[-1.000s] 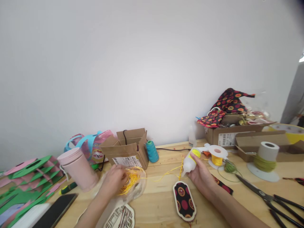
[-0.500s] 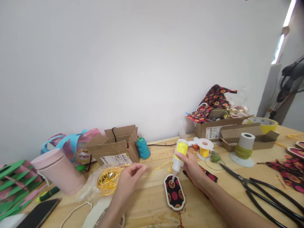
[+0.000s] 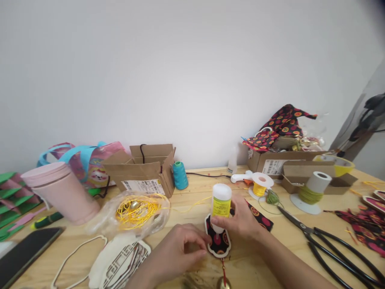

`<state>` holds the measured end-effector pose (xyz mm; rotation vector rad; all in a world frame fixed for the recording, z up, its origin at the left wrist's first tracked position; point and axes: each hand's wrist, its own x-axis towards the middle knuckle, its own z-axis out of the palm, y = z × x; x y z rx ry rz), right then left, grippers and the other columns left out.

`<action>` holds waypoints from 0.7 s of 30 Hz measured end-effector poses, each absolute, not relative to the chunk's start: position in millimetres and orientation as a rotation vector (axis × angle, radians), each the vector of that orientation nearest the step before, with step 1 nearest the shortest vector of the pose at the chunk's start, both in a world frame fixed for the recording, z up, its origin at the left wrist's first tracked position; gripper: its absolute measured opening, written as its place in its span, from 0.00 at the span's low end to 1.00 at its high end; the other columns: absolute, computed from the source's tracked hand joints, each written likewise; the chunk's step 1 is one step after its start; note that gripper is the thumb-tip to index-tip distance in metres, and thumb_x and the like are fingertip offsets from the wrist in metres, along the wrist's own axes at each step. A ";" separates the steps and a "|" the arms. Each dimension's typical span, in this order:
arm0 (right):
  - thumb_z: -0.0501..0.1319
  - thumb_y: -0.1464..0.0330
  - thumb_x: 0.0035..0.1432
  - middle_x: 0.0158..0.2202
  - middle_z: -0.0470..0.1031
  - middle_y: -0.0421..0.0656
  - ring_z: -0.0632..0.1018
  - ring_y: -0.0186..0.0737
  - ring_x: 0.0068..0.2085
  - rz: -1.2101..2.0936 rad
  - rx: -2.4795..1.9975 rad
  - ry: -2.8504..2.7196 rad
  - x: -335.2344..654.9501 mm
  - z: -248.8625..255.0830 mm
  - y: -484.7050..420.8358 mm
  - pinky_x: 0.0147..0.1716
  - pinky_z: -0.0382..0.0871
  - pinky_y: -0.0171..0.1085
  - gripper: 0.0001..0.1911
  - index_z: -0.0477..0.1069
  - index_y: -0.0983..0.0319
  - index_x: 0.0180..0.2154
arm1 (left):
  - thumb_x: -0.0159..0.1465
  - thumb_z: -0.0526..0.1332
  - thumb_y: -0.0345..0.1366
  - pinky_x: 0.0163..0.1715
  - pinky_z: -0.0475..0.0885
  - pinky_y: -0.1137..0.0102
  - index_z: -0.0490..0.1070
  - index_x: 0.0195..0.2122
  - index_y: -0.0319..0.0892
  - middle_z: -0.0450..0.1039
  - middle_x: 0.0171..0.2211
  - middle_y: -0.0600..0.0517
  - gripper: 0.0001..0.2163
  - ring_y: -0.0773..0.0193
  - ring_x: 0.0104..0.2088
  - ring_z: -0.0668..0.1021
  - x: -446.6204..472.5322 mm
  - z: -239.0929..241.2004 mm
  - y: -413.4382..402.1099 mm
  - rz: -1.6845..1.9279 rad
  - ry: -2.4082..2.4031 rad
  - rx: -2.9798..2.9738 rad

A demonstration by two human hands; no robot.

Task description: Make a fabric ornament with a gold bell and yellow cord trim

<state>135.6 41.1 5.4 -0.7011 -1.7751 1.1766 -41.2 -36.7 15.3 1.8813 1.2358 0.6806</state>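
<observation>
My right hand (image 3: 242, 218) grips a white glue bottle (image 3: 221, 200) with a yellow label. The bottle is upside down, its nozzle pointing at a scalloped wooden-rimmed plaque (image 3: 219, 243) covered in dark cloth with red and orange round motifs. Where the nozzle tip meets the cloth is hard to make out. At the plaque's left edge is my left hand (image 3: 186, 245), fingers curved, thumb apart, fingertips at the rim and holding nothing I can see. From the plaque's lower end hangs a red cord (image 3: 223, 267) with a round gold bell (image 3: 224, 283).
Black-handled scissors (image 3: 313, 233) lie on the right, near thread spools (image 3: 259, 188). On the left are a bag of yellow cord (image 3: 138, 212), wooden cut-outs (image 3: 120, 263), a pink cup (image 3: 63, 192) and a phone (image 3: 27, 253). Cardboard boxes (image 3: 144, 172) stand along the wall.
My left hand has moved right and down to the plaque's left edge. The glue bottle is now more upright and lower in the picture. The view has shifted slightly.
</observation>
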 end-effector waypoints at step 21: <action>0.64 0.68 0.41 0.23 0.66 0.38 0.65 0.35 0.26 1.029 -0.675 -1.978 135.9 8.5 34.8 0.25 0.58 0.32 0.09 0.64 0.61 0.24 | 0.52 0.58 0.28 0.37 0.67 0.74 0.75 0.28 0.40 0.76 0.37 0.51 0.06 0.64 0.37 0.75 -37.5 15.4 -38.0 0.594 1.216 1.932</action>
